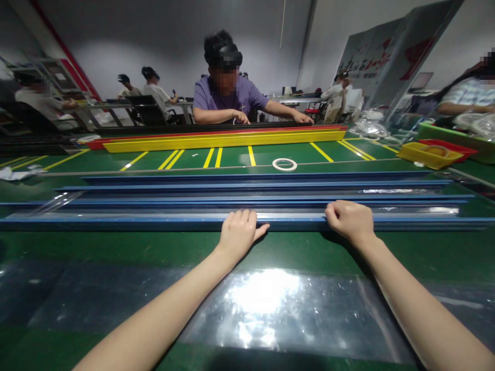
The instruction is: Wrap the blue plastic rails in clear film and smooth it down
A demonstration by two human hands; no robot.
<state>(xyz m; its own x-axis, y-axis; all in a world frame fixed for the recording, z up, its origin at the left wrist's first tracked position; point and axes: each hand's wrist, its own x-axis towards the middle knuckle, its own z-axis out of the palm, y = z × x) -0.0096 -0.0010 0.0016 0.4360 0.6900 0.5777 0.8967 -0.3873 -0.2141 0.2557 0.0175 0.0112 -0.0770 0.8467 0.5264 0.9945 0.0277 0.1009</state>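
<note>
Several long blue channel strips lie side by side across the green table. My left hand [240, 229] is hooked over the near edge of the closest blue channel [294, 223], fingers together on top and thumb stretched to the right. Further right along that edge, my right hand [351, 219] is closed with its thumb and curled forefinger at the rim; its other fingertips are hidden. Clear plastic film [62, 202] shows inside the channels, crumpled at the left end. A wide sheet of clear film [301, 314] lies flat on the table beneath my forearms, reflecting light.
A roll of white tape [284, 164] lies beyond the channels. Farther back are a yellow channel [232, 139] and a red one, with a co-worker [232, 98] leaning over them. At right stand a yellow tray [429, 154], a red tray and a green bin.
</note>
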